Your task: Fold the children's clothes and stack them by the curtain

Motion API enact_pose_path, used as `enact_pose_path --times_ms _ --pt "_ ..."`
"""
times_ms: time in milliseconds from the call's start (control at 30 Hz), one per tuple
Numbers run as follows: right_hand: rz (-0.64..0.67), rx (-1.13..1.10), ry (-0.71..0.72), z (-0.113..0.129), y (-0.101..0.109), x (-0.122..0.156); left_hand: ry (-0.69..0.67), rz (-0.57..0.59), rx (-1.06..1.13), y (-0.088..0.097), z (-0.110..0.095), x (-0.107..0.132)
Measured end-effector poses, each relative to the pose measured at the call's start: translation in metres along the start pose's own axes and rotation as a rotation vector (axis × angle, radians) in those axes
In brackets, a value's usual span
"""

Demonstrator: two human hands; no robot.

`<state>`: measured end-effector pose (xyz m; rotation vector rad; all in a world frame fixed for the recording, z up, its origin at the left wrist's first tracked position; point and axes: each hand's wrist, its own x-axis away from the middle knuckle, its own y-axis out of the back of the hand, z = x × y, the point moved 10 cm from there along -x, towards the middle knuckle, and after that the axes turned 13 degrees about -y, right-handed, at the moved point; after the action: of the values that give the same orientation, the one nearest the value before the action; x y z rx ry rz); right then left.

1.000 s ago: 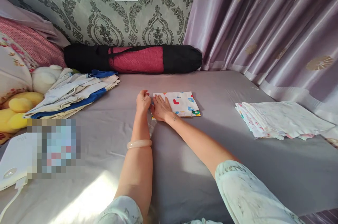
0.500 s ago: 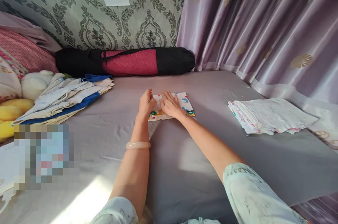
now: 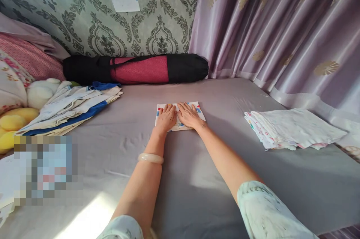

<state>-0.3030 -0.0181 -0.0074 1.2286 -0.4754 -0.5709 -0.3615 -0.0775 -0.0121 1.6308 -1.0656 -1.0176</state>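
Note:
A folded white cloth (image 3: 201, 110) with bright coloured prints lies flat on the grey bed sheet (image 3: 225, 149), in the middle of the head view. My left hand (image 3: 167, 117) rests palm down on its left half, fingers stretched out. Beside it, my right hand (image 3: 188, 115) lies flat on the right half with its fingers extended. The two hands are close together and cover much of the cloth. A pale bangle (image 3: 151, 158) circles my left wrist.
To the right lies a stack of folded white printed cloths (image 3: 295, 126). A pile of cream and blue cloths (image 3: 75, 107) is at the left, near plush toys (image 3: 42, 92). Along the wall runs a black and pink rolled bag (image 3: 137, 69). Purple curtains (image 3: 253, 25) hang at the right.
My left hand has gone from a raised, curled pose at the cloth's left side to lying flat on it. The cloth now looks folded smaller, its lower coloured print out of sight.

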Motion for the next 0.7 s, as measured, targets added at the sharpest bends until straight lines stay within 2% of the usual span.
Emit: enact_pose_path --times_ms 267,467,700 --pt "0.002 -0.017 -0.014 -0.005 0.0 -0.002 -0.003 -0.004 -0.042 0.006 -0.001 -0.001" --pt "-0.09 -0.003 -0.111 -0.026 0.009 -0.002 0.124 -0.057 -0.071 0.012 0.011 0.001" --pt "-0.056 0.015 -0.152 -0.032 0.001 -0.001 0.153 0.022 -0.067 -0.001 0.016 0.003"
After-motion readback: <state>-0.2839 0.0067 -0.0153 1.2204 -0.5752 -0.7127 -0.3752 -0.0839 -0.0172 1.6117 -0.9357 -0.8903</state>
